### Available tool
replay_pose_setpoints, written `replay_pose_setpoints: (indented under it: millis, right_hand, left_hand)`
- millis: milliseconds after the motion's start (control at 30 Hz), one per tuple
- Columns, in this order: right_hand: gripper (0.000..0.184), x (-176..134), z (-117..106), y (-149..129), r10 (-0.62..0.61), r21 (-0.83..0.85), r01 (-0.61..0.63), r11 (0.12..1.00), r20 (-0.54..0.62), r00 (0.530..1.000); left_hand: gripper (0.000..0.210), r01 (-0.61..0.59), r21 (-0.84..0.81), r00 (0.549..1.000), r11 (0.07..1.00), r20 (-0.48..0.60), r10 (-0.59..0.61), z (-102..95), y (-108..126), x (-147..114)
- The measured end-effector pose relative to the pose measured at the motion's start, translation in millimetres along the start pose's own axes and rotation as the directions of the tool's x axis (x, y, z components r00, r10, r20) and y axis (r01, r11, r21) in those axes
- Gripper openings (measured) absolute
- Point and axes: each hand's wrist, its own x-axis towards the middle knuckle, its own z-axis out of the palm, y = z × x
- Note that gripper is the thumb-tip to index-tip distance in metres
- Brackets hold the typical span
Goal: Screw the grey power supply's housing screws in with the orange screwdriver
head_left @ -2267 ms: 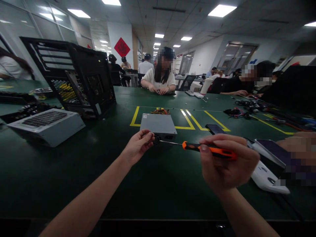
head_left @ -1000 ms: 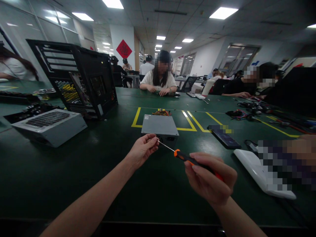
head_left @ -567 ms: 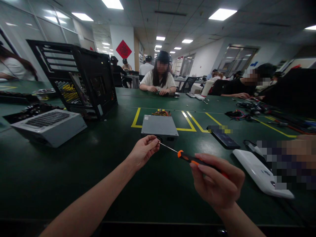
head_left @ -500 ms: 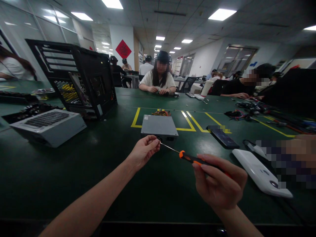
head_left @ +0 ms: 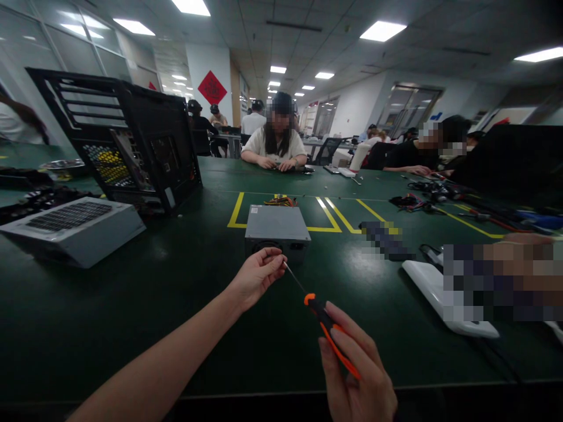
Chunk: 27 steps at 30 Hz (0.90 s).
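Note:
My right hand grips the orange-and-black handle of a screwdriver, its shaft slanting up and to the left. At the shaft's tip, the thumb and fingers of my left hand are pinched together. Whatever lies between those fingertips is too small to make out. Just beyond my left hand a grey computer power supply sits on the green table, its fan and socket side facing me. A bundle of coloured wires shows behind it.
On the left stand a black computer case and another power supply with a grille on top. To the right lie a white device and a partly blurred phone. Cables spread farther back. A person sits opposite.
My right hand has swung down and to the left with the screwdriver, so its shaft points more steeply upward. My left hand keeps its pinch at the tip. The whole view has shifted slightly.

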Motion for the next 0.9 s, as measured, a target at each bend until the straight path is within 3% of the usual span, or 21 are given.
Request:
replay_pose_setpoints:
  millis: [167, 333, 533, 900]
  right_hand:
    - [0.033, -8.9, 7.2, -4.9, -0.055, -0.038, 0.055, 0.998, 0.000, 0.998]
    - [0.029, -12.6, 10.4, -8.5, -0.014, -0.044, 0.014, 0.999, -0.010, 1.000]
    - [0.024, -15.9, 16.3, -10.9, 0.057, -0.058, -0.066, 0.996, -0.136, 0.989]
    - [0.023, -19.4, 17.4, -8.4, 0.074, -0.052, -0.081, 0.995, -0.122, 0.990]
  left_hand:
    - [0.017, 0.035, -0.028, 0.999, 0.999, 0.014, -0.034, -0.3, -0.2, 1.5]
    - [0.020, 0.066, -0.014, 0.996, 0.998, 0.056, -0.065, -1.8, -0.5, 1.5]
    - [0.016, 0.121, -0.021, 0.990, 0.992, 0.070, -0.119, -2.5, -2.2, 2.2]
    - [0.008, 0.162, 0.129, 0.979, 0.978, 0.104, -0.176, -9.8, -9.6, 8.1]
